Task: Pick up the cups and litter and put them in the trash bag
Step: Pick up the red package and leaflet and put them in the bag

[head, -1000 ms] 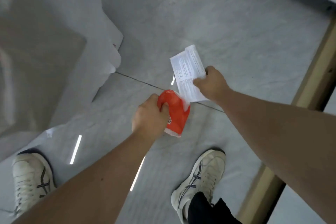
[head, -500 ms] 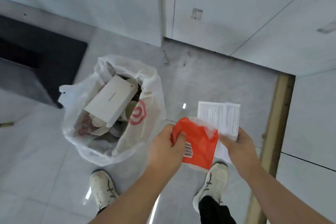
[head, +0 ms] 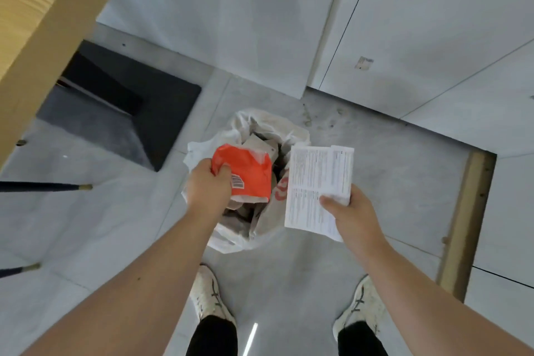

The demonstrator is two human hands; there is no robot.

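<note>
A white plastic trash bag (head: 294,131) with a red logo stands open on the floor in front of my feet, with boxes and litter inside. My left hand (head: 206,186) grips an orange wrapper (head: 245,172) with a barcode label, held right above the bag's mouth. My right hand (head: 351,211) pinches a folded white printed leaflet (head: 315,182), held over the bag's right edge. Both items hide much of the bag's opening.
A dark mat (head: 138,107) lies on the floor at the left. White cabinet panels (head: 404,23) rise behind the bag. A wooden edge (head: 34,23) crosses the top left, two dark thin legs (head: 46,186) at the left, a wooden strip (head: 462,225) at the right.
Both hands have carried the orange wrapper and the leaflet from the bare floor over to the trash bag. The bag now sits directly under my hands.
</note>
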